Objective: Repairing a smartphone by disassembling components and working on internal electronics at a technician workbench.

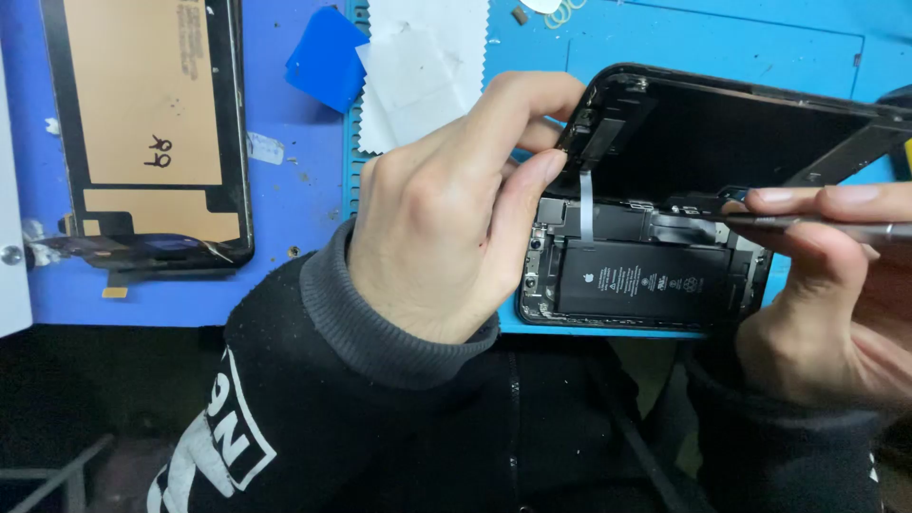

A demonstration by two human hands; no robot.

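Observation:
An opened smartphone body (pixel 646 280) lies on a blue work mat (pixel 712 43), its black battery (pixel 641 282) showing. The phone's screen panel (pixel 731 128) is tilted up off the body, still joined by a thin ribbon cable (pixel 587 204). My left hand (pixel 446 218) grips the raised screen at its left corner, thumb and fingers pinching the edge. My right hand (pixel 826 285) holds a slim metal tool (pixel 807 225), whose tip rests on the connectors at the top of the phone body.
A second detached screen panel (pixel 147 133) with a tan backing lies at the left on the blue surface. A blue plastic pick (pixel 323 57) and a white cloth (pixel 423 66) sit at the top. My dark sleeves fill the foreground.

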